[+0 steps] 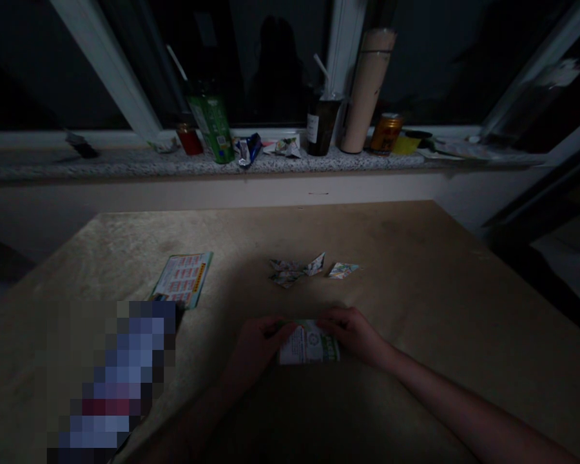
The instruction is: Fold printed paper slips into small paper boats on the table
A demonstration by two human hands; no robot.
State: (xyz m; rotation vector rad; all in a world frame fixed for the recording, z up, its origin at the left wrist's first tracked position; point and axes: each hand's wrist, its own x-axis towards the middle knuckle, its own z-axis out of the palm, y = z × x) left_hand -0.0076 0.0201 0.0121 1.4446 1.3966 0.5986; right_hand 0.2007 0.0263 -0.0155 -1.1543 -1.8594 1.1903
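A small printed sheet of paper (309,347), white with green at its right side, lies low on the table between my hands. My left hand (261,345) grips its upper left corner, with the thumb on top. At the upper right corner my right hand (350,332) pinches the same sheet. Beyond the hands sit several small folded paper pieces (314,264), pointed and patterned in many colours. One of them (343,270) lies a little apart on the right. The undersides of my fingers are hidden, and the light is dim.
On the tan table (391,238), a printed booklet or card stack (181,277) lies at left beside a pixelated long object (120,374). Along the granite sill (270,165) stand a green bottle (212,129), a dark cup with straw (322,125), a tall flask (367,93) and an orange can (385,134).
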